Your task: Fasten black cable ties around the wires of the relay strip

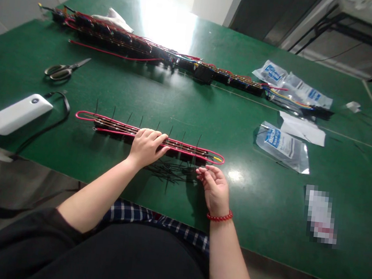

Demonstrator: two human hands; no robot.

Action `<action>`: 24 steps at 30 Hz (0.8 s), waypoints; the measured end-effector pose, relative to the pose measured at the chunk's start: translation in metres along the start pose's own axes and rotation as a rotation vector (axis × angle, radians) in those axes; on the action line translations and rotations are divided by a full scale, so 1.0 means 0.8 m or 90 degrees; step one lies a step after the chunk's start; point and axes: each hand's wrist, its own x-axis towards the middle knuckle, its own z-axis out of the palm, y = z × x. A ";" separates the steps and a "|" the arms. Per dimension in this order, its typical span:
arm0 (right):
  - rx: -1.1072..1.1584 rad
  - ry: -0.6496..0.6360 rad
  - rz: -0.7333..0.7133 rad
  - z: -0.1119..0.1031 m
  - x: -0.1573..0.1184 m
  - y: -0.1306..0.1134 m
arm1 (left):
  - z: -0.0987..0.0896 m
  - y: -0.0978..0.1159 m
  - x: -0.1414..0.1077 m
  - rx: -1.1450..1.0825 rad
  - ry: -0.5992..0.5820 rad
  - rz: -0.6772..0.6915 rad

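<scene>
Well, a green-topped work table (265,217) fills most of the view, its near edge dropping to a grey floor (33,182), with a bright doorway (167,19) glaring beyond the far end. Along the far side lies a long bundle of black blocks and red wires (142,43). To the left sit scissors (62,70) and a white power bank (19,114) with a black cord (51,122). To the right lie clear printed plastic bags (282,146).

Near the table's front edge, a short wired strip (185,148) of black blocks inside a red wire loop lies flat, with thin black cable ties (169,173) sticking out on both sides. The left hand (147,148) rests palm down across the strip, fingers curled over its wires. The right hand (214,188), wearing a red bead bracelet (220,216), hovers just beside the strip, fingers loosely parted and apart from it.
</scene>
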 end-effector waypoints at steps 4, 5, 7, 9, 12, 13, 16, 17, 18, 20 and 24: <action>-0.001 -0.013 0.002 -0.001 0.000 0.001 | 0.000 0.000 0.000 -0.002 -0.005 -0.003; -0.001 -0.016 0.002 -0.001 0.000 0.001 | 0.000 0.000 0.000 -0.003 -0.006 -0.004; 0.001 -0.018 -0.001 -0.002 0.000 0.002 | 0.000 0.000 0.000 -0.007 -0.010 -0.007; -0.002 -0.019 -0.005 -0.002 0.000 0.002 | -0.001 0.001 0.000 -0.014 -0.014 -0.011; -0.005 -0.022 -0.010 -0.003 0.000 0.003 | -0.001 0.001 0.000 -0.016 -0.015 -0.012; -0.004 -0.024 -0.012 -0.003 0.000 0.003 | -0.001 0.001 0.000 -0.016 -0.015 -0.012; 0.000 -0.034 -0.015 -0.004 -0.001 0.002 | -0.001 0.001 0.000 -0.018 -0.018 -0.014; 0.001 -0.038 -0.017 -0.003 -0.001 0.002 | -0.001 0.001 0.000 -0.022 -0.019 -0.015; 0.002 -0.042 -0.018 -0.003 -0.001 0.002 | -0.001 0.000 0.000 -0.025 -0.021 -0.017; 0.002 -0.049 -0.021 -0.002 -0.001 0.001 | -0.001 0.000 0.000 -0.029 -0.023 -0.019; 0.001 -0.042 -0.028 -0.001 -0.002 -0.001 | 0.000 0.000 0.000 -0.026 -0.021 -0.017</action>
